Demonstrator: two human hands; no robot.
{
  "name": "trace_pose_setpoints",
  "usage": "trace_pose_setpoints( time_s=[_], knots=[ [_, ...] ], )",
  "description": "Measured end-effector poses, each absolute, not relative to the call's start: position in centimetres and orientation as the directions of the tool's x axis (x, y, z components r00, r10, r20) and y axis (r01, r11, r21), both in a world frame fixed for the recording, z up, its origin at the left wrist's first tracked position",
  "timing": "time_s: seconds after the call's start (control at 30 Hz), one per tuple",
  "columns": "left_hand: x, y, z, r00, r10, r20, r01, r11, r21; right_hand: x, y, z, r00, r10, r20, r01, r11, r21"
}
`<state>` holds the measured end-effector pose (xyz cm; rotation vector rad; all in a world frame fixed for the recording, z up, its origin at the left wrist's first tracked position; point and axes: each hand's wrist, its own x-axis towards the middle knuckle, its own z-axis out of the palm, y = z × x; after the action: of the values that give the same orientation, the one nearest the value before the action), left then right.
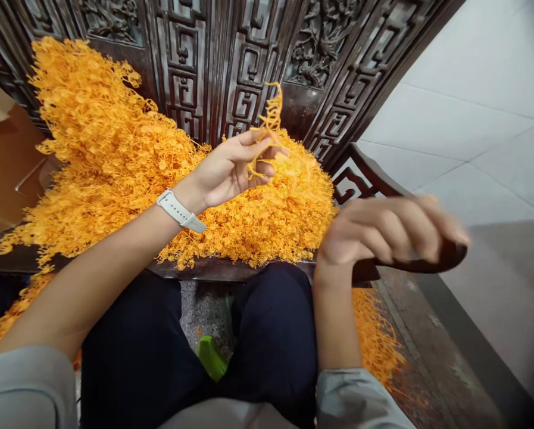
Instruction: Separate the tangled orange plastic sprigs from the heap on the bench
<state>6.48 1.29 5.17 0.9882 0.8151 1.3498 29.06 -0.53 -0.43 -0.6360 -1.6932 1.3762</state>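
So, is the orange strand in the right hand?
No, the strand is in the left hand, apart from the right hand.

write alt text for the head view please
A left hand with a pale wristband holds a curly orange strand over a big heap of similar strands on a carved dark wooden bench. The right hand, blurred, is near the armrest.

No Readable Lettering

No text, label, brand, number or sign could be read, neither on the pale grey, perforated wristband (180, 212) nor on the dark brown, glossy wooden backrest (214, 59) carved with angular fretwork.
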Motion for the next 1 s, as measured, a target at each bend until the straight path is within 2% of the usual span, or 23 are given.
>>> trace_pose_setpoints(
  time_s=[0.13,0.27,0.4,0.47,0.57,0.7,0.8,0.83,0.87,0.93,0.97,1.0],
  knots=[
    [6.4,1.9,4.9,0.041,0.995,0.095,-0.536,-0.058,0.842,26.8,1.7,-0.8,-0.472,0.843,0.256,-0.086,0.245,-0.966],
    [6.7,1.8,4.7,-0.081,0.988,0.135,-0.421,-0.157,0.893,25.7,3.1,-1.8,-0.460,0.865,0.202,-0.135,0.156,-0.978],
    [6.8,1.9,4.5,-0.014,0.988,0.153,-0.445,-0.143,0.884,25.5,2.6,-2.2,-0.563,0.792,0.237,-0.095,0.223,-0.970],
    [6.5,2.3,4.1,0.052,0.987,0.155,-0.439,-0.117,0.891,25.6,2.0,-1.7,-0.677,0.705,0.209,-0.036,0.252,-0.967],
    [6.1,2.7,3.2,0.120,0.980,0.157,-0.353,-0.105,0.930,25.9,0.9,-0.7,-0.875,0.482,0.040,0.071,0.210,-0.975],
    [6.8,2.1,2.0,0.294,0.938,0.184,-0.232,-0.117,0.966,26.7,0.8,0.0,-0.963,0.246,-0.112,0.156,0.169,-0.973],
    [7.1,1.5,1.7,0.428,0.860,0.279,-0.102,-0.261,0.960,27.2,1.1,0.0,-0.974,0.166,-0.152,0.181,0.172,-0.968],
    [6.7,1.6,1.7,0.446,0.834,0.325,-0.025,-0.351,0.936,27.2,1.0,0.0,-0.983,0.096,-0.155,0.170,0.168,-0.971],
    [6.0,1.7,1.7,0.454,0.810,0.371,0.081,-0.452,0.888,27.2,0.7,0.1,-0.986,-0.054,-0.160,0.150,0.155,-0.976],
    [3.9,2.4,1.9,0.419,0.779,0.466,0.338,-0.610,0.717,27.0,-0.3,0.4,-0.863,-0.488,-0.133,0.089,0.113,-0.990],
    [2.6,2.7,2.0,0.393,0.772,0.499,0.472,-0.635,0.611,27.0,-0.9,0.4,-0.752,-0.652,-0.096,0.043,0.097,-0.994],
    [1.3,3.1,2.2,0.311,0.785,0.536,0.568,-0.606,0.557,27.0,-1.4,0.4,-0.670,-0.741,-0.051,-0.019,0.086,-0.996]
  ],
)
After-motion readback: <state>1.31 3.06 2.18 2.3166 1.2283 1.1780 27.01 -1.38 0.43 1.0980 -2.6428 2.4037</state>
